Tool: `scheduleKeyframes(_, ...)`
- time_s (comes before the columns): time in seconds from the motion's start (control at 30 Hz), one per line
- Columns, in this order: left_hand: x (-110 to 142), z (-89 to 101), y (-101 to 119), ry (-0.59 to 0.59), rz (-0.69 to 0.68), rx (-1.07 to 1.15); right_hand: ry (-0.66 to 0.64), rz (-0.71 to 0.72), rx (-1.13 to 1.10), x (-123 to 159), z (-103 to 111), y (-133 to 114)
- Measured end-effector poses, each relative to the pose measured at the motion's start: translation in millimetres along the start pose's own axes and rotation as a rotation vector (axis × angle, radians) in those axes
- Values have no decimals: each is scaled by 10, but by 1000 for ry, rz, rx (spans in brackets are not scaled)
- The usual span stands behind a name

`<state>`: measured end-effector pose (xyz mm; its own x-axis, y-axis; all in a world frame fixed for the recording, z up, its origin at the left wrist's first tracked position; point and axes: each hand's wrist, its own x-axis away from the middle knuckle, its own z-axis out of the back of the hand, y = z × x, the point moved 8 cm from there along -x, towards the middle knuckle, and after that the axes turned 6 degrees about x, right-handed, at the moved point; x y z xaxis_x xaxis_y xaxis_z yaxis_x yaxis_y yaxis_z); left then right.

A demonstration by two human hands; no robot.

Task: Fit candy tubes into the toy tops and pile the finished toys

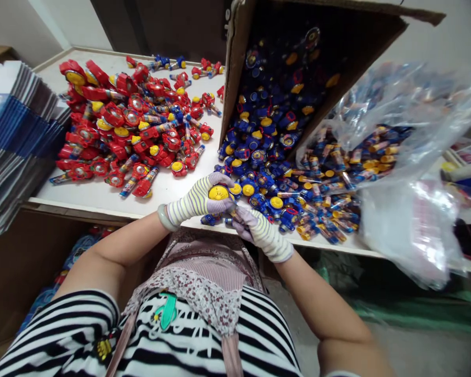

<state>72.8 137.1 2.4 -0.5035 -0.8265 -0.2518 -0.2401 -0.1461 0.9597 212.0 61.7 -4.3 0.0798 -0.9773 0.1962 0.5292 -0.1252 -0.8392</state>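
Observation:
Both my hands wear striped gloves and meet at the front edge of the table. My left hand [200,201] is closed around a small toy with a round yellow disc [219,192], which faces up. At the toy's right end, the fingers of my right hand [267,234] pinch a short tube-like part, mostly hidden by the fingers. Just beyond my hands lies a heap of blue toys [255,157] with yellow discs. Small tubes with yellow-orange ends [329,220] are piled to the right of my right hand.
A cardboard box [235,68] on its side spills blue toys onto the table [149,204]. Red toys [141,120] with tubes are heaped at left, beside stacked folded printed cartons [23,131]. A clear plastic bag [404,225] with tubes hangs over the right edge.

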Motion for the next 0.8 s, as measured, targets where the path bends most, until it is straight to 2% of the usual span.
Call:
scheduleKeyframes(0.13, -40, 40, -225, 121, 155, 82, 82, 1, 216, -33, 40, 63)
scheduleKeyframes(0.2, -41, -1, -258, 92, 159, 122, 18, -12, 238, -8, -35, 147)
scheduleKeyframes(0.3, -23, -40, -250, -10, 123, 131, -173, -60, 112, 72, -241, 286)
scheduleKeyframes(0.37, -13, -23, -291, -42, 143, 108, -221, -81, 66, 86, -295, 337)
scheduleKeyframes(0.4, -15, 1, -325, -32, 164, 95, -203, -66, 87, 59, -277, 340)
scheduleKeyframes(0.5, -72, 77, -406, 47, 189, 86, -21, 51, 319, -137, -107, 285)
scheduleKeyframes(0.57, -175, 59, -440, 19, 199, 106, 9, 113, 423, -307, -82, 262)
scheduleKeyframes(0.63, -349, 81, -451, -44, 210, 80, 1, 113, 380, -455, -70, 278)
scheduleKeyframes(0.7, -614, 356, -399, 36, 176, -29, 61, 111, 290, -518, 46, 274)
scheduleKeyframes(0.73, -769, 604, -341, 136, 141, -93, 124, 117, 255, -507, 161, 265)
scheduleKeyframes(0.8, -1065, 1236, -196, 379, 71, -185, 245, 127, 211, -407, 454, 279)
